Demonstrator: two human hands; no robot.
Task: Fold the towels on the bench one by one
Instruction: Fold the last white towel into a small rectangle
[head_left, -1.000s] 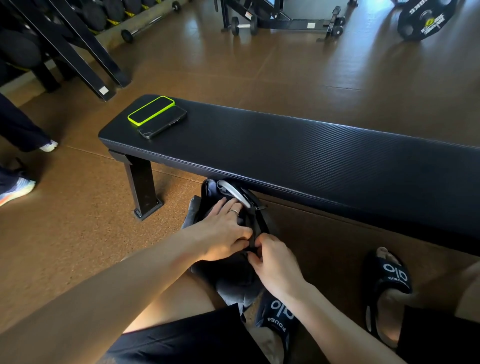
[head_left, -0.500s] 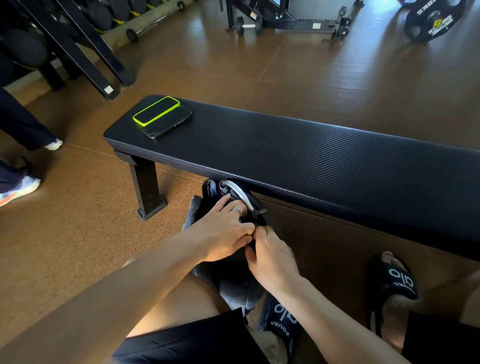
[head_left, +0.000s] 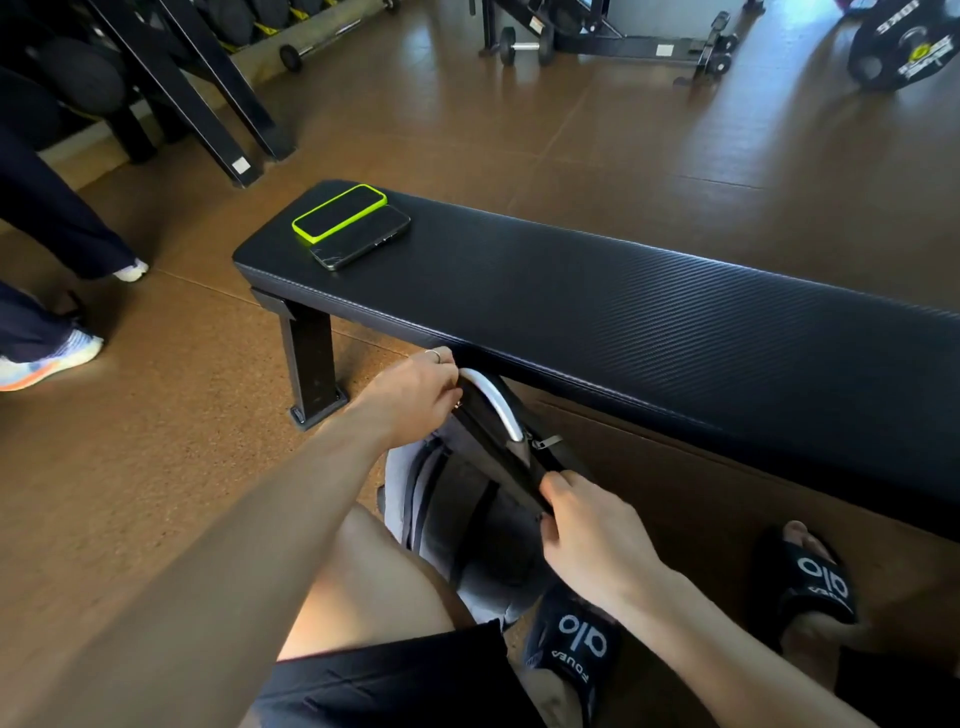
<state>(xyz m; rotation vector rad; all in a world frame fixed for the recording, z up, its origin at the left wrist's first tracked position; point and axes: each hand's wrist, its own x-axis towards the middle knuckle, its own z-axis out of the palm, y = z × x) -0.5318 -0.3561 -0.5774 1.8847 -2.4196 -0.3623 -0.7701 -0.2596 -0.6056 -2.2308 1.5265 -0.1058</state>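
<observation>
A black padded bench (head_left: 623, 306) runs from centre left to the right edge. No towel shows on it or anywhere in view. On the floor between my knees, partly under the bench's near edge, stands a grey and black backpack (head_left: 457, 525) with a silver top handle (head_left: 493, 400). My left hand (head_left: 415, 395) grips the upper edge of the bag's opening beside that handle. My right hand (head_left: 582, 530) pinches the lower end of the same black edge, near a zip pull (head_left: 545, 442). The bag's inside is hidden.
Two phones lie on the bench's left end, one in a green case (head_left: 340, 213) and a dark one (head_left: 361, 238). Another person's legs and shoes (head_left: 52, 353) stand at the left. My sandalled feet (head_left: 810, 577) are under the bench. Weight racks and plates line the back.
My hands have drawn apart along the bag's opening: the left went up toward the bench edge, the right down toward me. The view has shifted so the bench sits further right.
</observation>
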